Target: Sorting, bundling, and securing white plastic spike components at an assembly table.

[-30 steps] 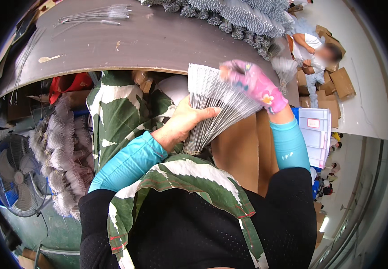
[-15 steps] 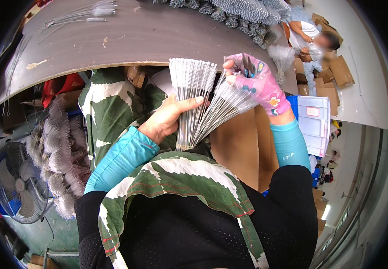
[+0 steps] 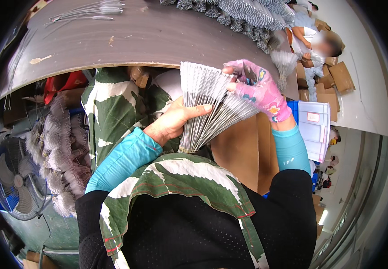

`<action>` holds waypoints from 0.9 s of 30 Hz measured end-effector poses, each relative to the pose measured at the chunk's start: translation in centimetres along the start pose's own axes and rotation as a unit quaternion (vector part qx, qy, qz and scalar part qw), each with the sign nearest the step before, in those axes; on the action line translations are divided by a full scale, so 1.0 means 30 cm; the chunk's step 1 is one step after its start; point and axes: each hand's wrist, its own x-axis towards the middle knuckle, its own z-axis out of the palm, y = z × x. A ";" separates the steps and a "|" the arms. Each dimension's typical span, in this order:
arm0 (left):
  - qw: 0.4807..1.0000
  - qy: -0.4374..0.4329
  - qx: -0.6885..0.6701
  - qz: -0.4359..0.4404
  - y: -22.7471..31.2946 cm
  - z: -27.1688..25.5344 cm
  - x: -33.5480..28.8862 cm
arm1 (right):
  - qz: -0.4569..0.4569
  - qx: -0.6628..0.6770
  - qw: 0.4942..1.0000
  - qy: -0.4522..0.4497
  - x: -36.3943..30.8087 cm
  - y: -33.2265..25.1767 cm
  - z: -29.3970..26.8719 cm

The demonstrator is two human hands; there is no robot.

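A fanned bundle of thin wire tube brushes with white bristles points away from me, its wire ends gathered near my apron. My left hand is closed around the wires, thumb laid across the front. My right hand, in a pink flowered glove with bare fingertips, pinches at the bristle tips where the fan parts. A dark, pointed metal tool sits inside that hand; its lower part is hidden by the glove.
Ahead is a brown table with loose brushes and a pile of grey brush bundles. A fan and hanging brush bundles are at left. A cardboard box, a pale bin and a seated person are at right.
The gap between the two parts of the fan has narrowed, as more brushes lean right toward my right hand. My right fingertips stay at the bristle tips. The view has shifted slightly.
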 end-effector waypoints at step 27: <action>0.999 -0.027 0.029 -0.027 0.030 0.003 -0.009 | 0.039 -0.093 0.994 -0.032 0.017 0.031 -0.033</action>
